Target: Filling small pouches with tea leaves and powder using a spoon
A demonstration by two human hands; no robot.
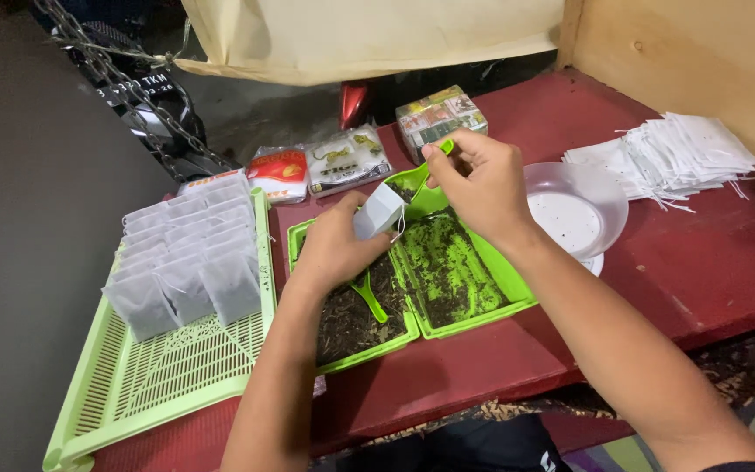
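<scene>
While left hand (335, 249) pinches small white filter bag (379, 210) closed-fingered, mouth up, your right hand (482, 183) has fingers closed on green scoop (414, 182), bowl touching bag's mouth. Keep bag upright, mouth wide; tip scoop slowly, stay over green trays (460, 301) of dark tea below grip so spill drops back. Second scoop (367, 295) lies under left wrist. Left: slatted tray (168, 376) with filled bags (187, 262). Right: clear bowl (580, 210), then empty bags (670, 157) on red surface (701, 280). Nothing blocks.
</scene>
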